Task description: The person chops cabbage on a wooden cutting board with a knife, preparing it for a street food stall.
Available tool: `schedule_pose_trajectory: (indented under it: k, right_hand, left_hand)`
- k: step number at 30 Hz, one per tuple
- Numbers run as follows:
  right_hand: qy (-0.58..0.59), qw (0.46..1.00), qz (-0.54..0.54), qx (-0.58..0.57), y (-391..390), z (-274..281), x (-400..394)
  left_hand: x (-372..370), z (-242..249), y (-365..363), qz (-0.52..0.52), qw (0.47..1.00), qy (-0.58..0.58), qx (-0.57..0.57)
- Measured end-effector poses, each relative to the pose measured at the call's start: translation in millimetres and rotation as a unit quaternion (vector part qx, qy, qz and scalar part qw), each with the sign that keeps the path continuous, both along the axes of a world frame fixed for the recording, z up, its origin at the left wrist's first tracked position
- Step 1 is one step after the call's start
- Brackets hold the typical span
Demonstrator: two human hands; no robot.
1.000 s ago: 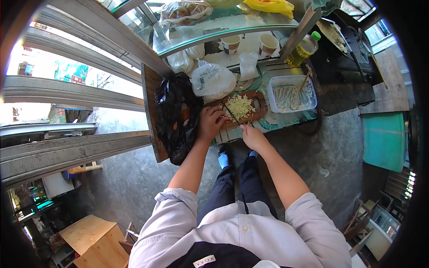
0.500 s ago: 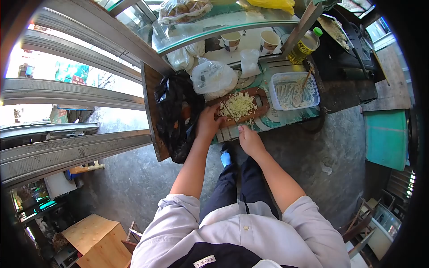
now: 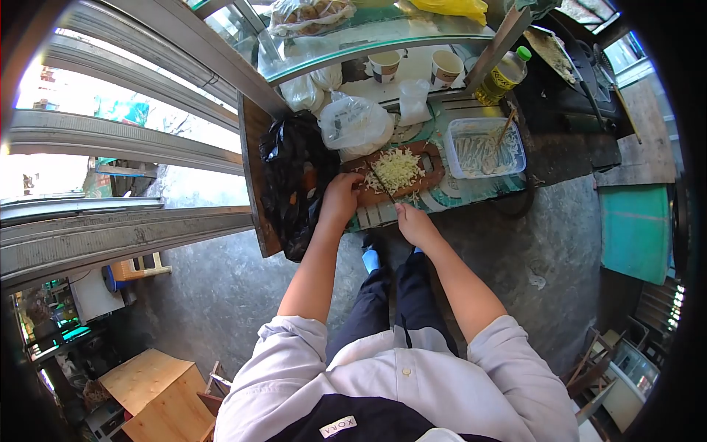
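A wooden cutting board (image 3: 434,171) lies on the counter, with a heap of finely chopped pale green-white vegetable (image 3: 398,168), like cabbage, on it. My right hand (image 3: 417,225) is closed round the handle of a knife (image 3: 384,187). The dark blade slants up and left from that hand, along the left side of the heap. My left hand (image 3: 341,199) is at the board's left end, fingers close together and curled against the board. Beside this hand sits a black plastic bag (image 3: 291,188), with something orange showing inside.
Right of the board is a plastic container (image 3: 486,149) with pale mixture and a stick in it. Behind stand a bagged white tub (image 3: 356,124), paper cups (image 3: 445,70) and an oil bottle (image 3: 502,77). A glass shelf (image 3: 383,44) overhangs the counter's back.
My left hand has drawn its fingers together and shifted slightly left, off the edge of the heap. The right hand with the knife is slightly lower and further right.
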State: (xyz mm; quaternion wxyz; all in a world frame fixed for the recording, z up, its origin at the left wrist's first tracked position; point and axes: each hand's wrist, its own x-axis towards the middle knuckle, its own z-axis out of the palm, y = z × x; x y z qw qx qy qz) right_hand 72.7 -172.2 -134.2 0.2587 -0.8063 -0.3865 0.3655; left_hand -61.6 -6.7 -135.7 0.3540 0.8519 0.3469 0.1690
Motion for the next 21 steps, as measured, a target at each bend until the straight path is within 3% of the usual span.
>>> schedule_pose_trajectory:
  k: [2,6,8,11,14,21]
  right_hand:
    - [0.008,0.999,-0.019,0.026,-6,2,-2]
    - [0.018,0.997,-0.053,0.054,-9,16,1]
    - [-0.05,0.993,-0.084,0.073,-8,20,9]
    - [-0.102,0.968,-0.153,0.172,-12,8,21]
    - [-0.134,0.973,-0.143,0.123,-20,-11,35]
    - [-0.062,0.98,-0.155,0.109,-10,-4,52]
  left_hand:
    - [4,-4,1,-0.009,1.0,-0.007,0.004]
    - [17,7,-7,0.04,0.991,-0.062,-0.11]
    - [22,13,-8,0.053,0.988,-0.066,-0.13]
    - [24,17,-10,0.087,0.982,-0.113,-0.121]
    - [21,27,-11,0.046,0.998,-0.037,-0.037]
    - [30,17,-24,0.07,0.99,-0.116,-0.033]
